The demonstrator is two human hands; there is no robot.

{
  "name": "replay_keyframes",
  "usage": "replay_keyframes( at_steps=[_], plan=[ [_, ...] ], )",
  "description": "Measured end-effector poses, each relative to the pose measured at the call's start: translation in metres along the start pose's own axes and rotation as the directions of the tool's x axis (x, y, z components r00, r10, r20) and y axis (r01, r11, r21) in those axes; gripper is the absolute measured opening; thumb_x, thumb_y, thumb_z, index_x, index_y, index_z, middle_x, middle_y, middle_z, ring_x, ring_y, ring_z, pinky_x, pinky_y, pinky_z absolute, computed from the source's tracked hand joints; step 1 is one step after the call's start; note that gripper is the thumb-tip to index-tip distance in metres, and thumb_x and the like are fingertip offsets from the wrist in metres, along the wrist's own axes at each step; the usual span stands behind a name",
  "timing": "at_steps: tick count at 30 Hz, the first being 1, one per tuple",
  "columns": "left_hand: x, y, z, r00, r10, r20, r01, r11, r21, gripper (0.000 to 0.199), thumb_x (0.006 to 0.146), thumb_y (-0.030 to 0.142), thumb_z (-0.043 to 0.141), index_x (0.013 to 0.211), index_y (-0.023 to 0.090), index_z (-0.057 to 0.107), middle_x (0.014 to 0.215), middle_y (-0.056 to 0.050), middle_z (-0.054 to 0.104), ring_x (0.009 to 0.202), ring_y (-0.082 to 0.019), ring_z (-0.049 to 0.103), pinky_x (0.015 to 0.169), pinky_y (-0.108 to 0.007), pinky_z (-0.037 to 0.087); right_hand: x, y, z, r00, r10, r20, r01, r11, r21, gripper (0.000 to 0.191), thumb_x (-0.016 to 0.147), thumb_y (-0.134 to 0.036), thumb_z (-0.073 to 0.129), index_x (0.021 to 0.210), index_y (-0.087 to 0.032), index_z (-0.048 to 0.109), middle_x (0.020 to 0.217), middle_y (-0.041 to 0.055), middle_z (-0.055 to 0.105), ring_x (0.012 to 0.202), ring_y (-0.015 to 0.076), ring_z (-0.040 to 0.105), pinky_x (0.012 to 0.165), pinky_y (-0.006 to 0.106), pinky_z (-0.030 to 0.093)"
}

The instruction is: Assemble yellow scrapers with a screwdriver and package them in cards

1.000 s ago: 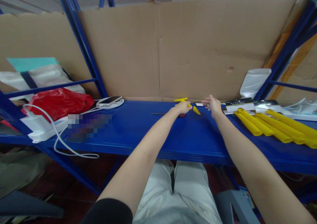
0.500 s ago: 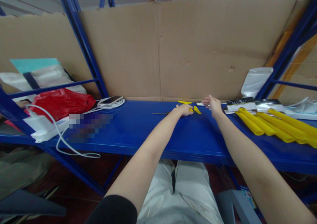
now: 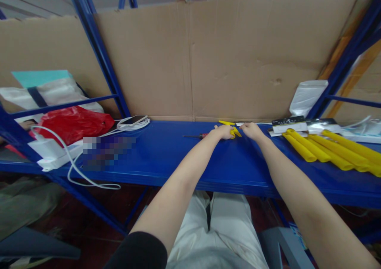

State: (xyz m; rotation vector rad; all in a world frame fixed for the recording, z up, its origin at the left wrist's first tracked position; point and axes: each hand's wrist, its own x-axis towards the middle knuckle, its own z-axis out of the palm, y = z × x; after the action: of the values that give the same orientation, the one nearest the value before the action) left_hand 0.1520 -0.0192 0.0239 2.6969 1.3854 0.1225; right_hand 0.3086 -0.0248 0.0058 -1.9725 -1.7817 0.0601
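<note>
My left hand (image 3: 224, 132) is closed on a yellow plastic piece (image 3: 236, 132), whose wider end sticks out to the right of the fingers. Close by on the right, my right hand (image 3: 251, 130) has its fingers curled together just beyond that end; anything between them is hidden. Behind the left hand a second yellow part (image 3: 226, 122) shows, slim and slightly tilted; whether it joins the held piece is unclear. A screwdriver (image 3: 193, 136) with a thin dark shaft and reddish handle lies left of the left hand, its handle partly covered.
Several yellow tubes (image 3: 336, 154) lie on the blue shelf (image 3: 166, 154) at right, beside black-and-white packages (image 3: 289, 125). A phone (image 3: 133, 120) rests on coiled white cable at left, near a red bag (image 3: 74, 122) and a white power strip (image 3: 59, 158). Cardboard (image 3: 190, 62) stands behind.
My right hand has moved left toward the left hand, and its spread fingers have curled in. The slim yellow part behind has shifted right and tilted. My left hand stays nearly in place.
</note>
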Motion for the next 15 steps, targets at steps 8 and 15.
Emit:
replay_keyframes(
  at_steps=[8,15],
  plan=[
    [0.0017,0.0024,0.0019,1.000,0.005,-0.002,-0.005,1.000,0.029,0.049,0.086,0.034,0.053,0.135,0.028,0.050,0.140,-0.007,0.053,0.130,-0.028,0.046,0.105,-0.054,0.033,-0.0067,-0.0042,-0.0001,0.982,-0.041,0.183,0.064,0.991,-0.117,0.031,0.084,-0.016,0.044,0.079,-0.011,0.074,0.086,0.0112,0.072,0.077,0.0173,0.064,0.061,0.021,0.040],
    [0.0012,0.0026,0.0004,1.000,0.011,0.009,-0.012,0.999,0.046,0.047,0.086,0.035,0.053,0.133,0.027,0.052,0.139,-0.007,0.054,0.130,-0.028,0.046,0.106,-0.056,0.031,-0.0097,-0.0052,0.0003,0.979,-0.041,0.202,0.055,0.996,-0.067,0.030,0.084,-0.017,0.043,0.072,-0.011,0.070,0.075,0.0085,0.068,0.065,0.0142,0.057,0.057,0.021,0.037]
  ],
)
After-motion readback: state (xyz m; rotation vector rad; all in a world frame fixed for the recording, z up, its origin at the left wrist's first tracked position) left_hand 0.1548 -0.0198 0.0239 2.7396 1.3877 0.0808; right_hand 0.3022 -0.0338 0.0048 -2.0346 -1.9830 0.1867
